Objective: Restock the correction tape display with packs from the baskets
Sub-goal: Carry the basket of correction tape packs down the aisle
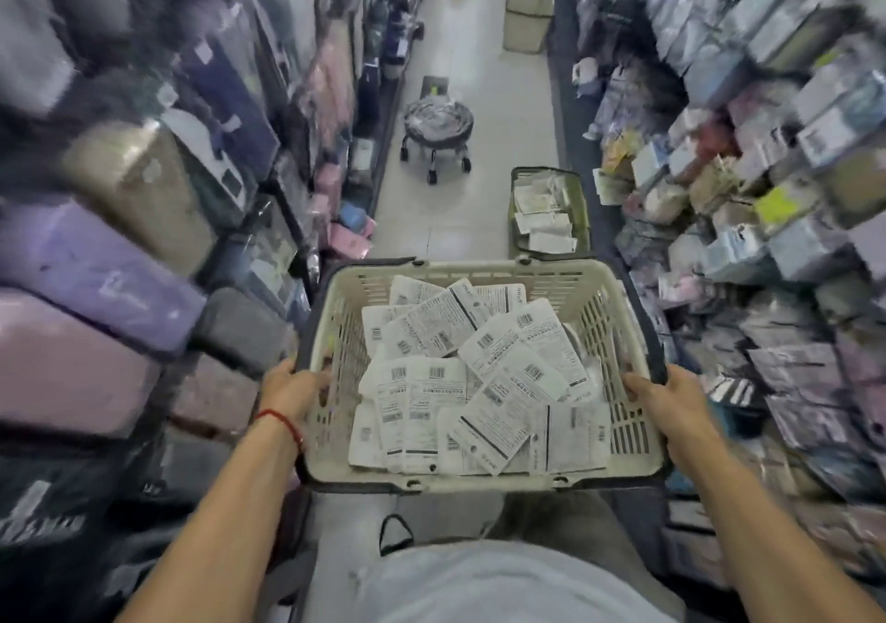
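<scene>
My left hand and right hand grip the side rims of the basket of packs.

Matt slotted plastic basket, printed paper packs

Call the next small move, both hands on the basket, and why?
Probably set the beige slotted plastic basket down on the aisle floor by the right-hand shelves. Left hand and right hand both grip its rim, so neither is free to pick the white barcoded packs inside. A green basket already sits there.
</scene>
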